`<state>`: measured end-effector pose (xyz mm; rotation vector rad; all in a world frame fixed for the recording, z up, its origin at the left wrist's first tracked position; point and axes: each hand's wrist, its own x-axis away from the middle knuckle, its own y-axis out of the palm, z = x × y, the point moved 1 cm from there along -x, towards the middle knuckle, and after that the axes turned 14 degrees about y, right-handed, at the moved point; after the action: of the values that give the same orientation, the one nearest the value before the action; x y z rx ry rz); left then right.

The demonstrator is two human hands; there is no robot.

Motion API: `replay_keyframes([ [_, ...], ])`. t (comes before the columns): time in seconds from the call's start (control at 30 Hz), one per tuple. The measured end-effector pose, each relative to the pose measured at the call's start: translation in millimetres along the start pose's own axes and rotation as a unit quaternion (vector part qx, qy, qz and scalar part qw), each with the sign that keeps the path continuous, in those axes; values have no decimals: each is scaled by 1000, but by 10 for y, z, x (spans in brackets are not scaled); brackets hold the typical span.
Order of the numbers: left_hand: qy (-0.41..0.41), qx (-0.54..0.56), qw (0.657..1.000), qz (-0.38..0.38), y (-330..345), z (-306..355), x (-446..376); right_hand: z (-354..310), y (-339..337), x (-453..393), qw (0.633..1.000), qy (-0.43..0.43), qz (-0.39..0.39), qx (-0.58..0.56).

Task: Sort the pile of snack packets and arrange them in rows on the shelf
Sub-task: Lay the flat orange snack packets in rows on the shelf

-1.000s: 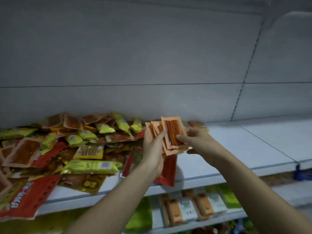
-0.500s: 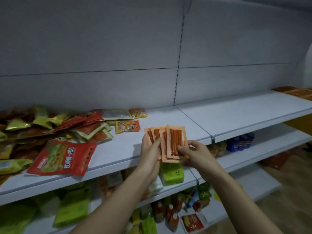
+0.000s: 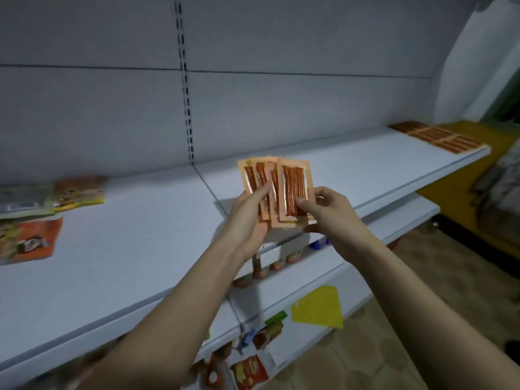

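Both my hands hold a fanned stack of orange snack packets (image 3: 292,187) with brown sticks showing through clear windows, above the front edge of the white shelf (image 3: 140,249). My left hand (image 3: 250,220) grips the stack from the left, thumb across the fronts. My right hand (image 3: 326,212) pinches the front packet at its lower right corner. A row of the same orange packets (image 3: 439,137) lies flat at the shelf's far right end. The pile's edge shows at far left: an orange packet (image 3: 31,240) and a few others (image 3: 76,190).
A slotted upright (image 3: 185,108) divides the grey back panel. Lower shelves (image 3: 309,280) hold bottles and packets, with a yellow tag (image 3: 318,308) on one edge. A yellow unit (image 3: 464,192) stands at the right over a tiled floor.
The view has swung right along the shelf. The pile has slid almost out of sight at left, and the laid-out orange row has come into view at right. Both hands keep the stack.
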<state>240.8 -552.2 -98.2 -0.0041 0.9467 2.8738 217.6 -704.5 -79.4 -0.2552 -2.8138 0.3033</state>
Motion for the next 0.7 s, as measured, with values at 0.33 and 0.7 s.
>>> replay_keyframes([
  [0.33, -30, -34, 996, -82, 1415, -1005, -1317, -24, -1552, -1163, 998, -5, 56, -3],
  [0.7, -28, 4, 999, -21, 2999, -2328, -2169, 213, -3498, -2367, 999, -23, 33, 16],
])
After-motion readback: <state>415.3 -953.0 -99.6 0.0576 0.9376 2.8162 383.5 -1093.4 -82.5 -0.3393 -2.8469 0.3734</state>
